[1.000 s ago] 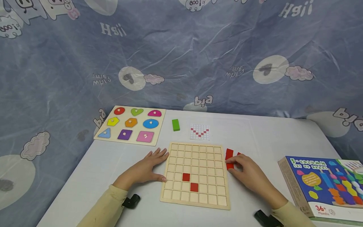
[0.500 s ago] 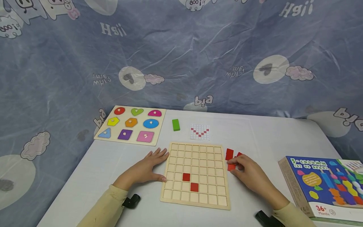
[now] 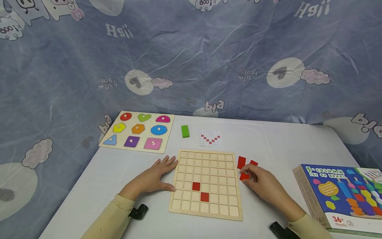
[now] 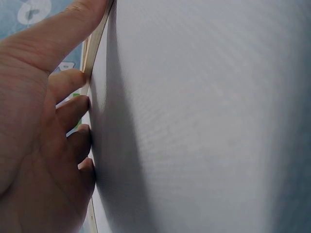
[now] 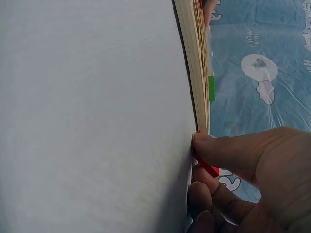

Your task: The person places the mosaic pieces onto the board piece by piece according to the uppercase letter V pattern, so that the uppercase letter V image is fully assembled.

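The wooden grid board lies flat on the white table, with two red square tiles in diagonally adjoining cells. My left hand rests at the board's left side, thumb and fingers spread, fingertips touching its edge. Just off the right edge, my right hand pinches a red tile between thumb and finger, low at the tabletop. Beyond those fingers lie another red tile and a partly covered red piece. Whether other pieces are under the right hand is hidden.
Behind the board are a small pattern card with a red V and a green block. A shape-puzzle board sits back left. At right stands a toy box. A patterned blue cloth hangs behind.
My right hand has shifted slightly right and towards me, drawing the pinched tile away from the one behind it. More of the far red piece shows. The left hand has stayed still.
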### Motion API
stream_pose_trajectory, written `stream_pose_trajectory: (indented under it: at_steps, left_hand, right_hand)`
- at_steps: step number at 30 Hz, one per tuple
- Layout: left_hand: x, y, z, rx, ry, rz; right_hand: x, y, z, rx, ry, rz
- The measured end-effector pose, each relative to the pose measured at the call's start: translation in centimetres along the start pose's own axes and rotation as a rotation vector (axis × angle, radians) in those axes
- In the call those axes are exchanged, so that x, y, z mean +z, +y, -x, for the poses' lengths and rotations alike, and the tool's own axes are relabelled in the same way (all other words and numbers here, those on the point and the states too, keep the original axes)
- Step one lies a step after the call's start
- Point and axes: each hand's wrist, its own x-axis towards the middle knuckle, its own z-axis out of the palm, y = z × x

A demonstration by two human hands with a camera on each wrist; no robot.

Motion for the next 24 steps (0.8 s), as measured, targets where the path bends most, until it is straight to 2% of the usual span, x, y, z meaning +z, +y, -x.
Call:
stream_pose_trajectory:
  at_steps: [9,24]
  left_hand:
    - [0.04,0.03,-0.01,-0.004,0.002,0.001]
    - [0.04,-0.03,-0.08,-0.006,0.000,-0.004]
  right_hand:
    - [-0.04,0.09,0.26,-0.003,0.017,0.002]
    - [-0.21,0.03,0.10,-0.007,0.113,-0.026]
